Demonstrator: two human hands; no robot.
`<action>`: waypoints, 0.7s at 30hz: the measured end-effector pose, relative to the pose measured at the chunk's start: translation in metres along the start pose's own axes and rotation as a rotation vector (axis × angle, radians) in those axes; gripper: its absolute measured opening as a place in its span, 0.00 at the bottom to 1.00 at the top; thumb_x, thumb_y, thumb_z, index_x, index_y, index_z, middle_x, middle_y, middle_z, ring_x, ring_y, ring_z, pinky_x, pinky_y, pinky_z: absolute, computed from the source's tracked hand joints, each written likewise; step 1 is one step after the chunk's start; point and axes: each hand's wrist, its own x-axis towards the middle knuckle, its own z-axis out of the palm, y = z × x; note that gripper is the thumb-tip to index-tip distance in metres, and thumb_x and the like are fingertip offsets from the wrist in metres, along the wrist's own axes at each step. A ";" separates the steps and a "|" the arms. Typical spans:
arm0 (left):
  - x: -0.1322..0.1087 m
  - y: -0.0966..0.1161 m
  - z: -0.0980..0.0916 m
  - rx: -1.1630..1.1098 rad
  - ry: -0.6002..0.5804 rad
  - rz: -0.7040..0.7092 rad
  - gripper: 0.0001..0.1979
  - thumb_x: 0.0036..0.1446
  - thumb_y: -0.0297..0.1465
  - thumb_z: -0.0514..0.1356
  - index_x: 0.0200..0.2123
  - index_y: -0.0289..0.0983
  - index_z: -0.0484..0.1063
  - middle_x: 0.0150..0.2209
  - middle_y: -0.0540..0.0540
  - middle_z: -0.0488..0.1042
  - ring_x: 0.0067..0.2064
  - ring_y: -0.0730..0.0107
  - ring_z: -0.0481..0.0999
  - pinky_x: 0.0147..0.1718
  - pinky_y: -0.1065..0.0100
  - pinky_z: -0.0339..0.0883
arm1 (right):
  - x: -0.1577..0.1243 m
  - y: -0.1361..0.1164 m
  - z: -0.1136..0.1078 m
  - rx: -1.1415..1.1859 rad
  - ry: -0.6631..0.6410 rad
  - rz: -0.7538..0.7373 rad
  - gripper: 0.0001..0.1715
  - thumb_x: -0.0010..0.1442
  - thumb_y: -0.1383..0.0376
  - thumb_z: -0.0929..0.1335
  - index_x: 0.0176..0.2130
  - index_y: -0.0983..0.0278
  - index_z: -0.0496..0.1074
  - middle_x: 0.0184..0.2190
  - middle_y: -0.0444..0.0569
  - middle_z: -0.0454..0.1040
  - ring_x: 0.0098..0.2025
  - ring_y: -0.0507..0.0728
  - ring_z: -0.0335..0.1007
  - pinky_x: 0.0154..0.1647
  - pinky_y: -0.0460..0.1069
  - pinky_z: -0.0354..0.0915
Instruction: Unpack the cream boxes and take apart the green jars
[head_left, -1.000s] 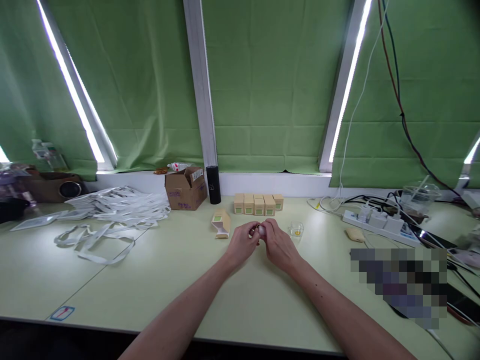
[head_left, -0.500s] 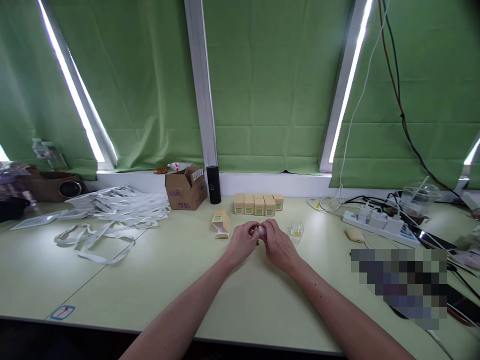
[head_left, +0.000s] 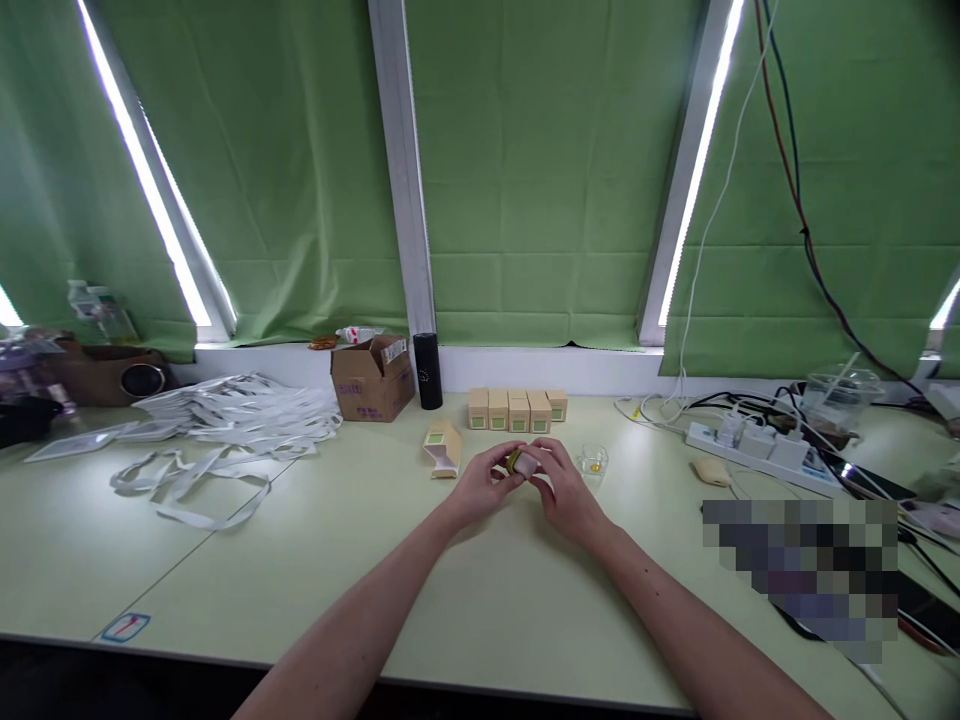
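Note:
Between my fingertips is a small pale object (head_left: 527,465) with a yellow-green band at its left end; its exact kind is too small to tell. My left hand (head_left: 480,488) pinches the banded end, while my right hand (head_left: 568,502) grips the pale end. Just left of the hands, a small kraft-paper box (head_left: 443,450) lies on the table with its near end open. To the right stands a small clear glass cup (head_left: 595,460) with something yellow at its bottom. Several small kraft boxes (head_left: 517,412) with green labels are lined up behind my hands.
A cardboard carton (head_left: 373,385) and a black cylinder (head_left: 427,372) stand at the back. White straps and flat white items (head_left: 240,410) pile up on the left. On the right lie a power strip (head_left: 765,448) with cables, a beige case (head_left: 710,471) and a pixelated area.
My fingers have spread a little and the held object has turned, so its yellow-green band and pale side now show. The boxes and cup stay in place.

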 end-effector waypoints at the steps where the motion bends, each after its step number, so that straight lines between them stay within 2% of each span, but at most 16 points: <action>1: 0.001 -0.001 0.001 -0.019 0.029 -0.003 0.22 0.59 0.32 0.67 0.56 0.40 0.74 0.53 0.41 0.79 0.51 0.59 0.79 0.47 0.60 0.75 | 0.000 0.000 0.001 0.048 0.046 0.044 0.28 0.69 0.72 0.61 0.64 0.52 0.64 0.59 0.56 0.63 0.61 0.62 0.70 0.55 0.61 0.79; 5: 0.001 -0.004 0.008 -0.055 0.198 0.001 0.21 0.52 0.28 0.70 0.50 0.39 0.73 0.48 0.44 0.79 0.48 0.63 0.80 0.49 0.60 0.76 | 0.003 -0.001 0.005 0.210 0.221 0.256 0.20 0.68 0.64 0.66 0.59 0.56 0.66 0.59 0.56 0.68 0.59 0.63 0.74 0.50 0.59 0.80; 7: 0.000 -0.002 0.011 -0.023 0.248 0.011 0.20 0.51 0.27 0.71 0.47 0.39 0.73 0.45 0.46 0.80 0.45 0.64 0.81 0.48 0.61 0.76 | 0.004 -0.005 0.007 0.236 0.249 0.345 0.17 0.67 0.59 0.69 0.54 0.58 0.68 0.54 0.55 0.73 0.55 0.63 0.78 0.49 0.58 0.81; 10: -0.005 0.001 0.015 0.045 0.283 0.033 0.16 0.54 0.29 0.70 0.45 0.39 0.72 0.44 0.46 0.81 0.43 0.65 0.82 0.46 0.61 0.77 | 0.006 -0.012 0.010 0.252 0.241 0.410 0.18 0.63 0.54 0.73 0.48 0.60 0.70 0.48 0.53 0.77 0.49 0.62 0.80 0.46 0.57 0.81; 14: -0.008 -0.002 0.017 0.117 0.301 0.113 0.15 0.56 0.28 0.67 0.47 0.40 0.70 0.48 0.45 0.81 0.44 0.65 0.83 0.45 0.62 0.78 | 0.007 -0.021 0.013 0.230 0.234 0.399 0.19 0.62 0.52 0.74 0.45 0.60 0.70 0.43 0.51 0.79 0.42 0.60 0.81 0.43 0.57 0.81; 21: -0.008 -0.008 0.021 0.188 0.302 0.132 0.16 0.54 0.23 0.65 0.44 0.41 0.68 0.49 0.46 0.81 0.43 0.66 0.83 0.44 0.62 0.78 | 0.005 -0.022 0.012 0.150 0.226 0.308 0.16 0.64 0.56 0.72 0.49 0.60 0.70 0.44 0.51 0.79 0.44 0.59 0.80 0.44 0.57 0.81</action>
